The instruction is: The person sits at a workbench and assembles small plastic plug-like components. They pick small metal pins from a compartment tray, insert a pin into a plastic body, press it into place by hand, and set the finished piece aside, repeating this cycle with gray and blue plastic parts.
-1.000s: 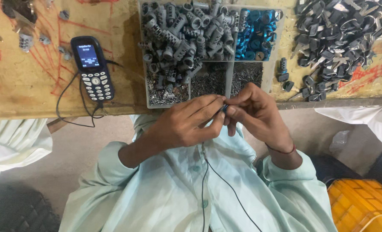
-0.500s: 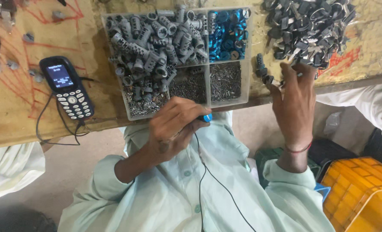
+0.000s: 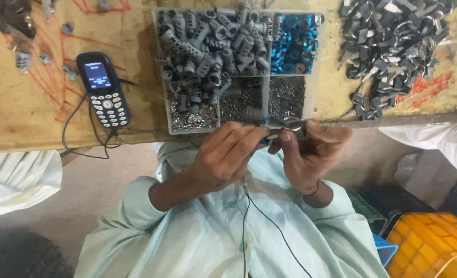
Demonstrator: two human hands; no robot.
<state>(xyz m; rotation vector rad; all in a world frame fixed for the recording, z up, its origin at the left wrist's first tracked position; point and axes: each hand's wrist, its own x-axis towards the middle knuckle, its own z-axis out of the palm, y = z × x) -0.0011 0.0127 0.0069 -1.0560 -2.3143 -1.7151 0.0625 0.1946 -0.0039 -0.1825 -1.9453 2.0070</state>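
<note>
My left hand point(image 3: 223, 157) and my right hand point(image 3: 310, 154) meet just below the table edge, fingertips together. My right hand pinches a small dark grey metal part point(image 3: 294, 128) with a shiny bit at its tip. My left hand pinches a small blue piece point(image 3: 265, 135) against that part. Right above the hands sits a clear compartment tray point(image 3: 161, 62) holding grey plastic sleeves point(image 3: 208, 46), blue rings point(image 3: 292, 44) and small metal pins point(image 3: 285, 98). A heap of dark grey metal parts point(image 3: 388, 46) lies to the tray's right.
A dark keypad phone point(image 3: 104, 90) with a black cable lies on the wooden table point(image 3: 43, 123) left of the tray. Another person's white sleeve point(image 3: 434, 139) shows at the right, white cloth point(image 3: 17, 180) at the left. An orange crate point(image 3: 434, 247) stands low right.
My right hand came back from the heap of grey parts with one part and joined my left hand at the table edge. The view shifted slightly.
</note>
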